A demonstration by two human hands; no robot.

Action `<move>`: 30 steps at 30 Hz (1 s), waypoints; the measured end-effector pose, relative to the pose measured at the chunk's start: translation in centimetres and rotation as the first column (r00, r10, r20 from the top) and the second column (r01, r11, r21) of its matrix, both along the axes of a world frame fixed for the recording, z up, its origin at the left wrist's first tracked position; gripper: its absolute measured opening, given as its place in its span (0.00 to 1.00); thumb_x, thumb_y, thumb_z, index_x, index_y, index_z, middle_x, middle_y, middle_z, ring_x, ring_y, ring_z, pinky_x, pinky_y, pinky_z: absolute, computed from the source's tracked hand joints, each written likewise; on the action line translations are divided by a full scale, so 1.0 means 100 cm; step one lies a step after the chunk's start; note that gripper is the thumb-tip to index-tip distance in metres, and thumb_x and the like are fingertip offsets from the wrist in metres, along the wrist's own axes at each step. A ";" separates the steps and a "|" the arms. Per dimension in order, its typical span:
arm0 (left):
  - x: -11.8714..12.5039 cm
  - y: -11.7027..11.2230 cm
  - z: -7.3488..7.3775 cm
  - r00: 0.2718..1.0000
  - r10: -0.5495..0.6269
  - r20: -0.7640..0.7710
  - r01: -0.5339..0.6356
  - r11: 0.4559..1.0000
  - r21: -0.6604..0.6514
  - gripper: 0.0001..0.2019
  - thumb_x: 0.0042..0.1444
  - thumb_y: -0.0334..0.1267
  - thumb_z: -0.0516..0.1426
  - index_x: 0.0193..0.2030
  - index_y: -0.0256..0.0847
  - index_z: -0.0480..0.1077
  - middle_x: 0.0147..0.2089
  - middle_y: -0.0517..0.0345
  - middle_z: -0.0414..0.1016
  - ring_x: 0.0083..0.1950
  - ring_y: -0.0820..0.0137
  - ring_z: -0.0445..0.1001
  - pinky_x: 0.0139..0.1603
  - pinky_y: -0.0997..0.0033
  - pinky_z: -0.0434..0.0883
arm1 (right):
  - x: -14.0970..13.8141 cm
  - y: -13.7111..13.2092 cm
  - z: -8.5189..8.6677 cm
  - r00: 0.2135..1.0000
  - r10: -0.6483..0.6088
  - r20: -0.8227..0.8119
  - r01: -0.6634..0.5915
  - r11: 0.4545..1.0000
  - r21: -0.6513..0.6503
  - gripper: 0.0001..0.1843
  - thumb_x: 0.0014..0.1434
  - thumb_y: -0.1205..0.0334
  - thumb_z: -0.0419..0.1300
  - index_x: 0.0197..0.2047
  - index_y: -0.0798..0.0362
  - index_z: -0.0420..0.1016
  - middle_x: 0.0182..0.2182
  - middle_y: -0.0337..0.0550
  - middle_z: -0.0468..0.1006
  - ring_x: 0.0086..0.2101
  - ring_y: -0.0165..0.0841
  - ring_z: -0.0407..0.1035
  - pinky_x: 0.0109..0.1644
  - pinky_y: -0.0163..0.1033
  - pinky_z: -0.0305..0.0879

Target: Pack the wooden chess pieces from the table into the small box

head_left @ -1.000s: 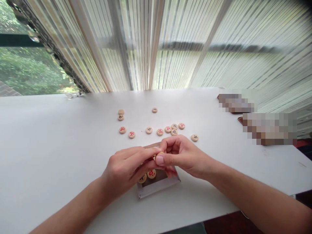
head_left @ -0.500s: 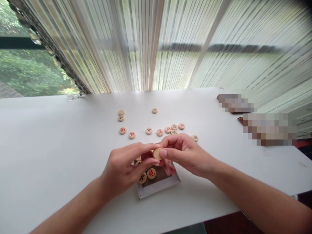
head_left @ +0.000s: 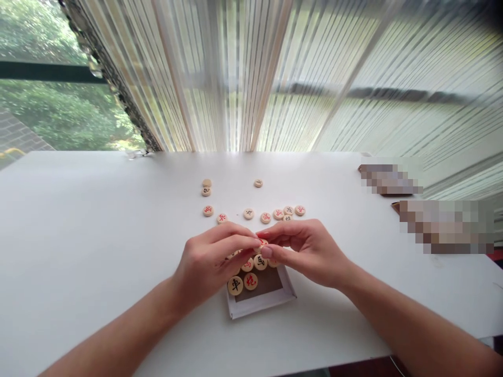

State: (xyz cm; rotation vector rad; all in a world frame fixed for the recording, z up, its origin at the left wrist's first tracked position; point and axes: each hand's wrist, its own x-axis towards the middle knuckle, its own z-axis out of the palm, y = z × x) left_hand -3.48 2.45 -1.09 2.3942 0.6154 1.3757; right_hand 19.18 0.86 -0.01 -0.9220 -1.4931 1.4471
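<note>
Over a shallow white cardboard box (head_left: pixel 263 305), my left hand (head_left: pixel 210 256) and my right hand (head_left: pixel 308 251) meet fingertip to fingertip. Between them is a round wooden Chinese chess piece (head_left: pixel 262 244) with a red character on its visible face. Both hands pinch it, the right thumb at its near edge. In the box below lie several pieces, among them a black-lettered piece (head_left: pixel 235 285), a red-lettered piece (head_left: pixel 250 281) and another black one (head_left: pixel 260 262). My fingers hide the far part of the box.
Loose Chinese chess pieces lie scattered beyond my hands on the white table (head_left: pixel 98 225), including a black-marked piece (head_left: pixel 248 213) and a red-marked one (head_left: pixel 208 210). Two blurred-out flat objects rest at the right. A string curtain (head_left: pixel 220 78) hangs at the table's far edge.
The held piece showed a blank face before; now a red character faces up. My hands have shifted slightly, uncovering more pieces in the box. The view has moved a little.
</note>
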 end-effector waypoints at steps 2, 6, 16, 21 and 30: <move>-0.001 0.000 -0.001 1.000 -0.019 -0.019 0.020 1.000 0.024 0.09 0.62 0.19 0.65 0.45 0.34 0.81 0.43 0.50 0.83 0.42 0.72 0.83 0.46 0.78 0.80 | 0.003 0.001 0.000 0.998 0.037 0.057 -0.038 0.999 0.004 0.13 0.55 0.64 0.78 0.45 0.51 0.91 0.35 0.45 0.88 0.34 0.33 0.81 0.39 0.33 0.78; -0.001 0.000 -0.005 0.997 -0.060 -0.054 0.061 0.998 0.031 0.10 0.63 0.20 0.64 0.47 0.35 0.81 0.45 0.48 0.82 0.43 0.70 0.83 0.46 0.76 0.81 | 0.007 0.004 -0.001 0.986 0.074 0.148 -0.082 0.996 0.048 0.12 0.55 0.64 0.78 0.44 0.53 0.89 0.35 0.45 0.88 0.34 0.33 0.78 0.40 0.36 0.78; -0.003 0.007 -0.004 0.990 0.143 -0.007 -0.143 0.989 -0.036 0.13 0.62 0.18 0.59 0.46 0.36 0.80 0.43 0.52 0.82 0.42 0.71 0.81 0.44 0.73 0.77 | 0.007 0.001 0.001 0.884 -0.114 0.454 -0.119 0.883 0.453 0.04 0.61 0.65 0.71 0.40 0.53 0.81 0.31 0.39 0.81 0.30 0.30 0.70 0.36 0.36 0.69; -0.003 0.010 -0.004 0.983 0.181 0.000 -0.181 0.982 -0.057 0.13 0.62 0.19 0.58 0.45 0.38 0.80 0.41 0.55 0.82 0.41 0.71 0.80 0.44 0.70 0.75 | 0.001 -0.006 0.001 0.844 -0.073 0.532 -0.271 0.797 0.539 0.04 0.62 0.64 0.70 0.37 0.53 0.79 0.33 0.41 0.76 0.32 0.31 0.68 0.35 0.36 0.66; -0.001 0.008 -0.003 0.986 0.167 0.001 -0.167 0.984 -0.056 0.13 0.63 0.19 0.58 0.45 0.38 0.80 0.42 0.55 0.83 0.42 0.71 0.81 0.44 0.72 0.77 | -0.005 -0.009 -0.003 0.802 -0.024 0.597 -0.394 0.730 0.558 0.03 0.64 0.65 0.68 0.41 0.53 0.79 0.32 0.43 0.76 0.36 0.36 0.68 0.39 0.40 0.68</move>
